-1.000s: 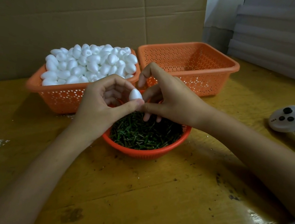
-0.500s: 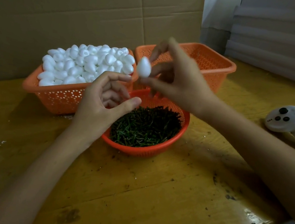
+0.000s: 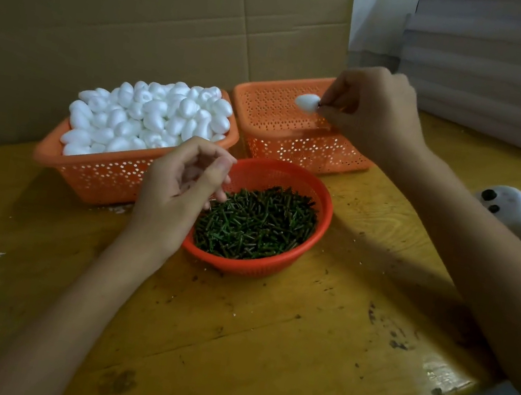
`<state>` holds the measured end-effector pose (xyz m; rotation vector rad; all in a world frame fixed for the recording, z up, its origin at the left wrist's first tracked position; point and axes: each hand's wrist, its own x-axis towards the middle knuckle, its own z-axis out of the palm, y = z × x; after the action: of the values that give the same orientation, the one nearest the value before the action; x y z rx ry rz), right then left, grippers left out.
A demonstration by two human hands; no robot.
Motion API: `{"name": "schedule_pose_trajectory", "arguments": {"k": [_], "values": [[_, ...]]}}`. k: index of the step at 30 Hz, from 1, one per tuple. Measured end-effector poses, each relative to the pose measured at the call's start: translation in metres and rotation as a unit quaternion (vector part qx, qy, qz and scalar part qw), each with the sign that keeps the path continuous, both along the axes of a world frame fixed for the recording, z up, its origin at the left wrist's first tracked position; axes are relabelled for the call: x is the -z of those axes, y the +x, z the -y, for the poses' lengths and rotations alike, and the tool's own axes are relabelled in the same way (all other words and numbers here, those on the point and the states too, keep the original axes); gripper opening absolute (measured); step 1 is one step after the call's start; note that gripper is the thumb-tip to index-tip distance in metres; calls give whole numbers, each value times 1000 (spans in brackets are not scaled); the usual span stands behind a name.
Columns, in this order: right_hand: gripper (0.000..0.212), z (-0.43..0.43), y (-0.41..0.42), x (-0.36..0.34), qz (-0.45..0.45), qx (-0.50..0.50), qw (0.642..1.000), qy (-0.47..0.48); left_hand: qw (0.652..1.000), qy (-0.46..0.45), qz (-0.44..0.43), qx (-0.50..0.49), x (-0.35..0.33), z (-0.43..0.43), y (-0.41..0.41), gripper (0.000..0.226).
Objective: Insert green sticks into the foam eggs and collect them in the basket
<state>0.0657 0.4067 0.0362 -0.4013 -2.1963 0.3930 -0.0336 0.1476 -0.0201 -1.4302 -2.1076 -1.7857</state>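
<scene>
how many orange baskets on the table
3: left basket full of foam eggs, right basket under the right hand, round basket in front holding green sticks.

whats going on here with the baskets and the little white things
A person is fitting green sticks from the red bowl into foam eggs heaped in the left orange basket. The right hand pinches a finished egg by its stick end over the right orange basket, where no eggs show yet. The left hand hangs loosely curled at the bowl's edge, holding nothing visible.
</scene>
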Motion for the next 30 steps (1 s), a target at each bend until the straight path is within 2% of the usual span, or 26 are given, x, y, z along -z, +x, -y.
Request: {"name": "schedule_pose_trajectory", "arguments": {"k": [5,10,18,21,23,25,26,28,30], "values": [[14,4,0,1,36,12,999,8,1000,-4,4,2,-1,0,2,29],[13,3,1,-2,35,-4,999,-41,1000,-2,3,8,-1,0,2,31],[12,8,2,0,64,5,998,25,1000,-5,-5,3,-1,1,2,31],[13,11,3,0,31,5,999,41,999,-1,-24,-22,-3,1,4,23],[13,19,2,1,-20,-21,999,46,995,3,-77,-62,-5,2,5,20],[11,31,1,3,-44,-83,994,50,973,7,-178,-144,-8,3,3,17],[12,38,1,3,-31,-125,990,54,951,10,-238,-198,-9,5,1,17],[16,49,-1,5,41,-216,973,67,898,10,-328,-293,-14,12,-8,20],[22,56,-3,9,143,-294,942,76,864,-35,-363,-347,-18,22,-21,27]]}}
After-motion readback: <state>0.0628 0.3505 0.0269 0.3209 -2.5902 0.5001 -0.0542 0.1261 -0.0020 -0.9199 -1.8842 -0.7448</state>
